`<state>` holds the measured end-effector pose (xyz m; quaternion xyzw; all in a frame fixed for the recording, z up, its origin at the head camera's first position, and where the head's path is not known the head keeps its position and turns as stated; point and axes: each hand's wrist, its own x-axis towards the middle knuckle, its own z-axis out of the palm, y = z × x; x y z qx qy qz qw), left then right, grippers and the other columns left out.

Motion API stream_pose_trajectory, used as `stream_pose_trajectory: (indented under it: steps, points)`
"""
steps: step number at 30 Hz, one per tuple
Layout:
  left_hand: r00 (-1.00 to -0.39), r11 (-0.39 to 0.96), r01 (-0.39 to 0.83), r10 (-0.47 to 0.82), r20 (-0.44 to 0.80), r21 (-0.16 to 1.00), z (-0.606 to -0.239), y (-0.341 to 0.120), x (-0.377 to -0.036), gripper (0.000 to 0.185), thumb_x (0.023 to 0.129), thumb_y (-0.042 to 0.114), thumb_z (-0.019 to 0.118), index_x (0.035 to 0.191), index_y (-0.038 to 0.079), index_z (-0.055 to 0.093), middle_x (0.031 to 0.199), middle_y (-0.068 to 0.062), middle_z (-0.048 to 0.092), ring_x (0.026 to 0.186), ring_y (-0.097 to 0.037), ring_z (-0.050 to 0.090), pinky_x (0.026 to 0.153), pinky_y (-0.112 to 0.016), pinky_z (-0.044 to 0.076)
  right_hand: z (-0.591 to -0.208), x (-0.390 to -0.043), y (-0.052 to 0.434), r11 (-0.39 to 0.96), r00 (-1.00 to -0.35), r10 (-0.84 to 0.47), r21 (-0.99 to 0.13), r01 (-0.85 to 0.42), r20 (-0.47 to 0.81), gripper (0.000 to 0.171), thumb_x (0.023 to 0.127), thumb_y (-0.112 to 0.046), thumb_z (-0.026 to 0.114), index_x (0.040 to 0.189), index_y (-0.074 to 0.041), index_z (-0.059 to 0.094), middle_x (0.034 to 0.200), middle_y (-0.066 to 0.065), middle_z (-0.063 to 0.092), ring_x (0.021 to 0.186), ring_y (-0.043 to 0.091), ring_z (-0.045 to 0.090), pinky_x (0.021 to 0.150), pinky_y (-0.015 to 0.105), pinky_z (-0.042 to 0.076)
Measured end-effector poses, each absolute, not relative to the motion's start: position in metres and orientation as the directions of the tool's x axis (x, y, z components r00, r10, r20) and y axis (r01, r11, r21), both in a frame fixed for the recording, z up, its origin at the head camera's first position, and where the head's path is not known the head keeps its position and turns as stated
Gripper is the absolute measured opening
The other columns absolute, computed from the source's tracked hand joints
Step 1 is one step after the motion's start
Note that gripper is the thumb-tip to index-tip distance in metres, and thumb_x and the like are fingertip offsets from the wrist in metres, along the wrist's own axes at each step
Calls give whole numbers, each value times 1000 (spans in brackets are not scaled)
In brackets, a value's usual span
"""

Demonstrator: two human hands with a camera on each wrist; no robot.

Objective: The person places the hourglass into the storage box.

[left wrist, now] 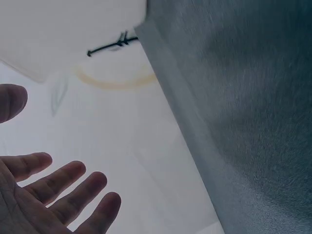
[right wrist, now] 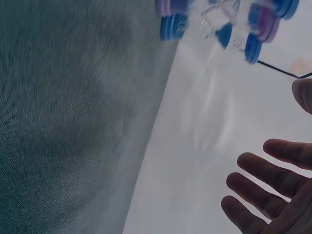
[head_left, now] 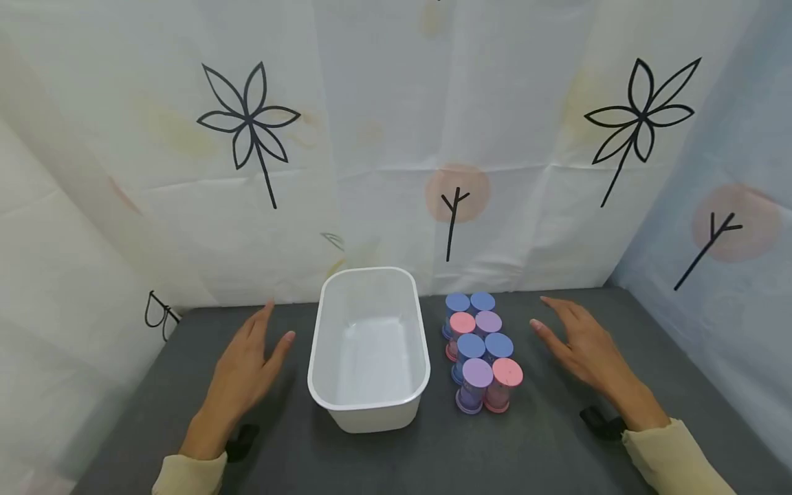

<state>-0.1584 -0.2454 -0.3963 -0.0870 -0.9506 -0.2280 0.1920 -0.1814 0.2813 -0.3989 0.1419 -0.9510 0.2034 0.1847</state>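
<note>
The left hand (head_left: 247, 364) is hovering over the grey table (head_left: 544, 440), just left of the white tub (head_left: 369, 405), with its palm turned toward the tub and its fingers straight and slightly spread. The thumb is pointing toward the tub's left wall without touching it. The hand is holding nothing. In the left wrist view the fingers (left wrist: 63, 180) are showing loosely extended against the pale curtain (left wrist: 122, 131), confirming a relaxed, empty hand.

The right hand (head_left: 581, 340) is mirroring this pose on the far side of the scene's right half, palm facing left, fingers straight and reaching toward the far edge of the table. It is sitting near the cluster of capped jars (head_left: 481, 350) but is staying apart from them, and it is gripping nothing. The right wrist view is showing its fingers (right wrist: 263, 170) spread and relaxed, with the jars (right wrist: 229, 22) blurred at the top.

The jars are standing upright in two rows just right of the tub, touching one another, with blue, pink and purple lids. The tub is sitting between the two hands, at the middle of the table, open side up. Both cream sleeves (head_left: 674, 454) are entering from the near edge, forearms angled inward.
</note>
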Motion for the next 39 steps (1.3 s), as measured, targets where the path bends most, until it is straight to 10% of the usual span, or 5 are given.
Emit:
stream_pose_trajectory:
  steps: [8,15,19,39]
  points:
    - [-927,776,286,76,367,562,-391,-238,-140,68,108,38,50,164,16,19,155,-22,39,135,-47,43,97,-68,38,-397,-169,275,797,-869,-193,-443,-410,456,49,99,-26,67,139,2,56,128,23,61,117,42,55,91,64,42]
    - [-927,584,367,163,338,724,-385,-221,-128,71,106,26,53,165,19,12,158,-17,37,137,-39,44,103,-61,39,-396,-161,273,701,-870,-171,-563,-438,463,35,96,-16,72,129,-4,66,117,10,71,104,10,66,88,8,41]
    - [-941,545,337,210,264,768,-386,-206,-120,86,101,30,63,165,21,6,160,-17,32,137,-41,43,101,-61,41,-393,-152,270,664,-914,-152,-647,-376,375,31,98,-20,71,127,-9,69,116,5,73,102,-7,61,84,14,48]
    - [-932,537,358,252,260,764,-398,-183,-116,117,82,44,84,165,28,3,165,2,24,135,-20,42,102,-59,39,-400,-128,260,481,-900,-302,-765,-429,315,38,85,-11,84,120,-5,70,111,4,73,100,16,70,84,28,55]
